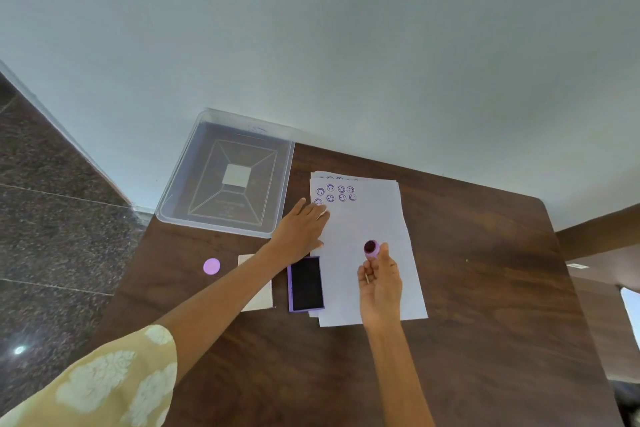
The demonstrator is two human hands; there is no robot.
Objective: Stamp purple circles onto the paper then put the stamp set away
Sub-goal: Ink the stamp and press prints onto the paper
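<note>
A: What sort of place is this?

B: It looks like a plain room in a home or small office. A dark wood-grain counter (450,288) stands against a bare pale wall (346,45).

A: Anything else that shows it?

B: The floor (52,218) is dark speckled polished stone. A clear plastic storage-box lid (180,198) lies on the counter, beside sheets of white paper (377,218).

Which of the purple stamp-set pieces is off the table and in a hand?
The round stamp, pinched in the right hand above the paper. The ink pad and the round purple cap lie on the table.
</note>
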